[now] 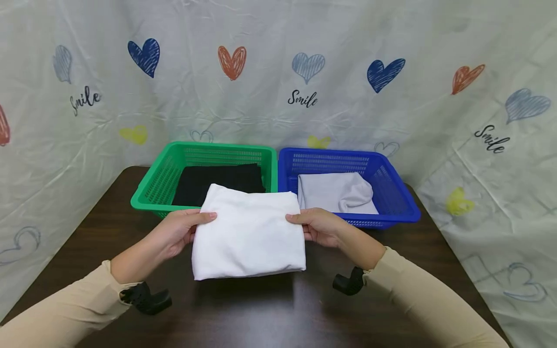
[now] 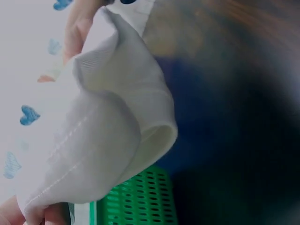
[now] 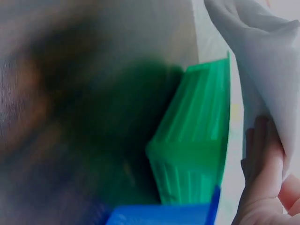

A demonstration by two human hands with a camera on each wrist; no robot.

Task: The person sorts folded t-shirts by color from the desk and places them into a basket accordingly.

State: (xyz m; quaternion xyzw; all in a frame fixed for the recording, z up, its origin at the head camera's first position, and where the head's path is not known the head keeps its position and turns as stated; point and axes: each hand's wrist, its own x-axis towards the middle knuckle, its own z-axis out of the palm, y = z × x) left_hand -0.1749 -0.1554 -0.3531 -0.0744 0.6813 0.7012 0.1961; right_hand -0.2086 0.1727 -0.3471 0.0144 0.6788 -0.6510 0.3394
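Note:
Between both hands hangs a folded white cloth (image 1: 250,237), held above the table in front of two baskets. My left hand (image 1: 176,232) grips its left edge, thumb on top and fingers beneath. On the opposite edge my right hand (image 1: 319,226) pinches the cloth the same way. The left wrist view shows the folded layers of the white cloth (image 2: 117,122) sagging from the side, with a stitched seam. In the right wrist view, fingers of the right hand (image 3: 267,164) lie under the cloth (image 3: 272,70).
A green basket (image 1: 150,188) at the back left holds folded black cloth (image 1: 217,179). Beside it, a blue basket (image 1: 393,193) holds folded light grey cloth (image 1: 335,191). Both stand on a dark wooden table (image 1: 261,314) before a hanging white sheet (image 1: 270,29) printed with hearts.

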